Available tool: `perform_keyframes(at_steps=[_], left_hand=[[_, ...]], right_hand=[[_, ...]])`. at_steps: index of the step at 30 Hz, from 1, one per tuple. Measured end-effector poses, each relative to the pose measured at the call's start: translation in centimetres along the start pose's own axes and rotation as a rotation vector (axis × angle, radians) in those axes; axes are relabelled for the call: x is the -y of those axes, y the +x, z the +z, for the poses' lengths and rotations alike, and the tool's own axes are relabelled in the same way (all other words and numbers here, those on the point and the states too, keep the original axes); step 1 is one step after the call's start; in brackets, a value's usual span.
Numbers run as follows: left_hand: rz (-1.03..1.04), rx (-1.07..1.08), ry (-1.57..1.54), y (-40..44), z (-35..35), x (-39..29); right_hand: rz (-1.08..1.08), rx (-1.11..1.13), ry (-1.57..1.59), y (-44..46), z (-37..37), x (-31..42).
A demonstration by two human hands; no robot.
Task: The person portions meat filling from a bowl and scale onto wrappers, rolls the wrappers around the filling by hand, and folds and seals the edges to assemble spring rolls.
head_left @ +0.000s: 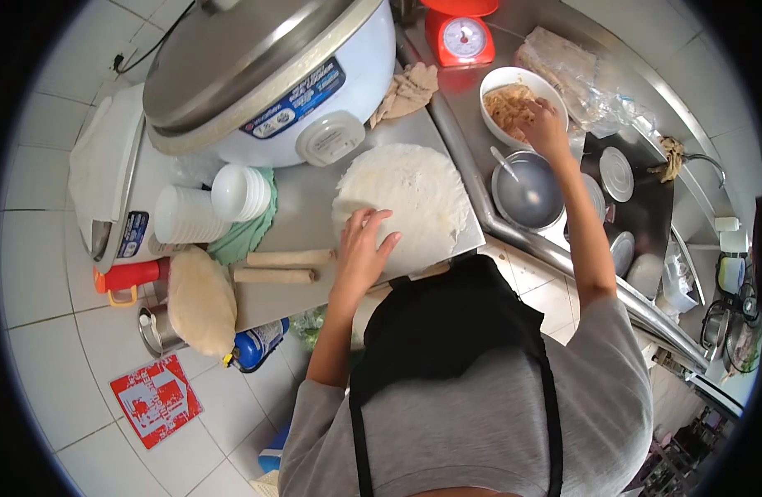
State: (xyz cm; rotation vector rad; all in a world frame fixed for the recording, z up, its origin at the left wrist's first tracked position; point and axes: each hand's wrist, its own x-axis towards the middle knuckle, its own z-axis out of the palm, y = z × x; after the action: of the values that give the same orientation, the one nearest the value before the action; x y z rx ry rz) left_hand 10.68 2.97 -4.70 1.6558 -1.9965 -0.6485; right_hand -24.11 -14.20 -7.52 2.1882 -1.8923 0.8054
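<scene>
A wide round sheet of floured white dough (418, 195) lies on the metal counter. My left hand (367, 248) rests on its near-left edge, fingers spread and holding nothing. Over to the right, my right hand (547, 128) reaches into a white bowl (488, 83) of brown shredded filling (505, 109). Its fingers curl down together into the filling, and the fingertips are partly hidden there. Two rolling pins (273, 275) lie side by side left of my left hand.
A large rice warmer (315, 99) stands behind the dough. Stacked white cups (182, 214) sit on the left. A steel bowl with a spoon (528, 195), a red scale (460, 37) and a plastic-wrapped package (563, 66) surround the bowl. Metal lids (617, 174) lie in the sink.
</scene>
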Motion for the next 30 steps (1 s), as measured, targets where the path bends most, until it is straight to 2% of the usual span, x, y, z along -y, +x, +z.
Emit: perform_keyframes(at_steps=[3,4,5,7,9,11,14,16,17,18,21,23,26,30], left_hand=[[0.123,0.023,-0.109,3.7,1.5,-1.7],[0.166,0.037,-0.128,5.4,2.1,-2.7],[0.209,0.052,-0.145,7.1,2.7,-3.7],[0.195,0.07,-0.225,11.1,5.3,-4.5],[0.181,0.062,-0.221,15.4,8.6,-4.4],[0.166,0.035,-0.135,19.4,11.8,-4.5],[-0.201,0.274,-0.36,23.0,13.8,-7.2],[-0.207,0.301,-0.452,24.4,15.4,-7.2],[-0.24,0.336,-0.54,24.6,15.5,-7.7],[-0.279,0.372,-0.635,24.6,15.8,-8.1],[-0.338,0.308,-0.675,24.9,16.3,-8.2],[-0.385,0.23,-0.65,25.2,16.8,-8.2],[-0.399,0.237,-0.568,25.4,16.9,-8.4],[-0.401,0.212,-0.632,25.1,16.7,-8.6]], right_hand=[[0.052,0.424,0.005,3.0,0.3,-0.5],[-0.121,0.536,0.042,3.9,3.4,-2.1],[-0.098,0.727,-0.063,4.8,5.2,-1.5],[-0.324,0.487,-0.223,4.5,6.5,0.2],[-0.313,0.558,-0.35,5.2,7.5,0.9],[-0.302,0.551,-0.331,5.3,6.9,1.5],[-0.308,0.572,-0.273,6.2,6.1,1.0],[-0.327,0.534,-0.219,6.4,4.5,0.8],[-0.345,0.435,-0.284,6.1,5.4,0.3],[-0.301,0.476,-0.307,6.4,6.1,-0.1],[-0.212,0.617,-0.344,6.9,6.9,0.7],[-0.161,0.683,-0.301,7.6,6.5,0.6],[-0.11,0.792,-0.176,9.0,5.4,0.1],[-0.082,0.88,-0.016,11.0,3.4,-2.5]])
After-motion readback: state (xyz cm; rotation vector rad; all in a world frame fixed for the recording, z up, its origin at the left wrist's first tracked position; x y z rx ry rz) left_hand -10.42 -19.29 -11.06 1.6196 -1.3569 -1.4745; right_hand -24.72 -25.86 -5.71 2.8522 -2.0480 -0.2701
